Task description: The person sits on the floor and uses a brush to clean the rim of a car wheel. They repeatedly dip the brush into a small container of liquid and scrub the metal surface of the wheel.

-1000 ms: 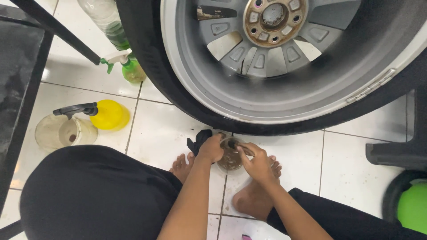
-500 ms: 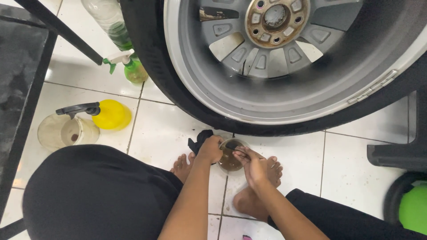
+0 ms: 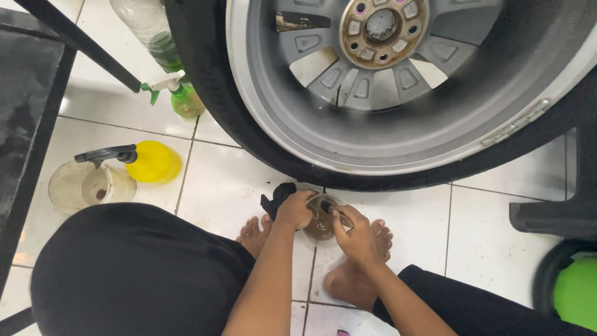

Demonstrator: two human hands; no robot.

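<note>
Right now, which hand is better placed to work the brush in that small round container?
The right hand: it holds the small brush over the container. The left hand grips the container's rim beside a black cloth.

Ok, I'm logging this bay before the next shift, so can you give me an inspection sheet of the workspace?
Surface: white tiled floor, glossy, dark grout lines.
Job's things: small round container of brownish contents on the floor; a dark tool dips into it; black cloth beside it.
Clutter: yellow-capped spray bottle lying on its side; green spray bottle; clear bottle.
Hands: left hand grips the container's rim; right hand holds the tool.
Cables: nothing seen.
Surroundings: large wheel with grey alloy rim, black frame at left, green object at right, bare feet under the hands.
</note>
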